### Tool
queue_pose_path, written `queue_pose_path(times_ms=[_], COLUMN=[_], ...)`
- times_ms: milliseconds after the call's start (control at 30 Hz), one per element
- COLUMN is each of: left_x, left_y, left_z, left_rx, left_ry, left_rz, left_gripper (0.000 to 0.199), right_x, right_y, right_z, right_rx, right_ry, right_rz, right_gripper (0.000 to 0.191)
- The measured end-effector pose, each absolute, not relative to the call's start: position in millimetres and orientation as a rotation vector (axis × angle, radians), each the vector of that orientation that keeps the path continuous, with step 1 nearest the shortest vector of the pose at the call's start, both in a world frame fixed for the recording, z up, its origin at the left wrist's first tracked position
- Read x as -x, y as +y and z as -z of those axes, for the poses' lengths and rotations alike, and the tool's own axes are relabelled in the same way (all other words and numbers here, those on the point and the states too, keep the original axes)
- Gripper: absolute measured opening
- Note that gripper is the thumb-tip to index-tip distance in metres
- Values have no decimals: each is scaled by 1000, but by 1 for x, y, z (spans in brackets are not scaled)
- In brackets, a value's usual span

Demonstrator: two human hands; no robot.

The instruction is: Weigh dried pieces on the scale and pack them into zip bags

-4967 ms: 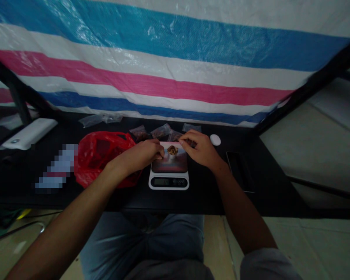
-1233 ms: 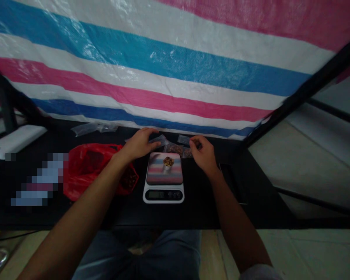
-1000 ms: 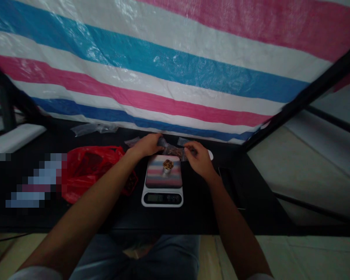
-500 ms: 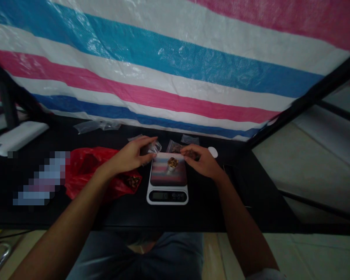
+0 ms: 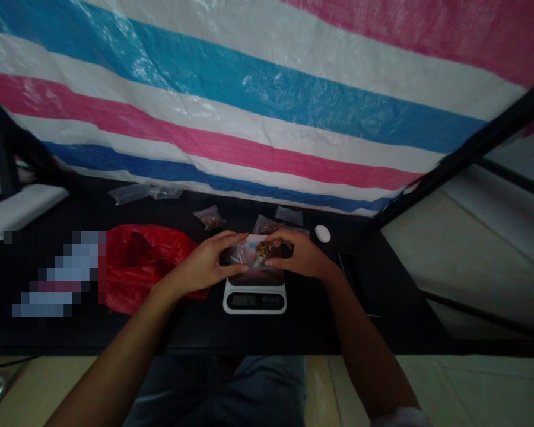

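Observation:
A white kitchen scale (image 5: 254, 302) with a digital display stands on the black table in front of me. Over its platform is a small silvery cup (image 5: 262, 251) heaped with brown, nut-like pieces; whether it still touches the platform I cannot tell. My right hand (image 5: 300, 254) pinches this cup from the right, thumb in front and fingers behind. From the left, my left hand (image 5: 216, 261) holds a clear plastic bag (image 5: 239, 254) between thumb and fingers, its opening close beside the cup. A red plastic bag (image 5: 137, 267) lies open at my left forearm.
Behind the scale lie small filled clear bags (image 5: 209, 218) and a flat clear bag (image 5: 289, 214). A white round object (image 5: 323, 233) and a dark phone-like slab (image 5: 353, 276) are at right. More clear bags (image 5: 133, 193) lie far left, below the striped sheet (image 5: 267, 130).
My left hand has brought the clear bag from behind the scale to over its platform. My right hand has moved from the bags behind onto the cup and grips it.

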State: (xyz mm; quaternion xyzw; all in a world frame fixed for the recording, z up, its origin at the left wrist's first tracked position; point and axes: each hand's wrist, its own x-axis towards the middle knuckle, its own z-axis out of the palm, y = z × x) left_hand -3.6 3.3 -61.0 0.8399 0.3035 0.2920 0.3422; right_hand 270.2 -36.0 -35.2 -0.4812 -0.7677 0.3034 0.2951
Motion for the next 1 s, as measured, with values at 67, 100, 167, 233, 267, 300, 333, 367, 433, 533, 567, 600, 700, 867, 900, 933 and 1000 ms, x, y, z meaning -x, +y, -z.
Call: queue_pose_path(times_ms=[67,100,167,233,267,300,333,367,433,533,567,600,700,867,900,933,1000], left_x=[3,3,2,1,0,-2,-3,-4,-7,-10,-10,-11,-12,-14,-15,-15,-15], left_y=[3,2,2,1,1,0,0,-1,-2,-4,-4,-4,-5,-6,-7,-7,-9], left_z=[63,65,66,67,67,67,67,67,67,68,69,69,72,75,75,74,73], left_rx=[-2188,-2193,-2202,-2213,-2217,-2224,-2231,-2241,-2259,-2277,-2281,-2285,-2295,-2280,-2279,-2279,-2283], left_ry=[792,799,816,826,830,833,834,832,829,827,825,820,795,764,775,793,828], left_rz=[-769,-769,-772,-779,-784,-789,-793,-795,-802,-815,-822,-831,-880,-928,-924,-918,-908], left_gripper=[64,66,69,71,71,71,71,71,72,72,72,72,70,67,68,70,73], right_x=[-269,-268,-267,-266,-266,-265,-265,-264,-263,-261,-260,-259,-256,-251,-250,-249,-247], right_y=[-36,-35,-35,-36,-36,-36,-37,-37,-38,-39,-40,-40,-40,-40,-40,-41,-42], right_z=[36,36,36,35,34,34,33,33,33,34,33,33,33,36,36,37,37], right_rx=[1274,1272,1266,1257,1251,1246,1246,1248,1252,1222,1207,1191,1121,1032,1033,1040,1069], right_ry=[-2037,-2035,-2030,-2027,-2029,-2032,-2034,-2036,-2037,-2048,-2051,-2052,-2060,-2088,-2091,-2088,-2062], right_rz=[-796,-793,-796,-802,-801,-798,-792,-786,-769,-732,-718,-707,-681,-591,-576,-566,-563], right_gripper=[36,35,33,33,33,33,33,34,36,37,37,36,34,35,36,37,37])
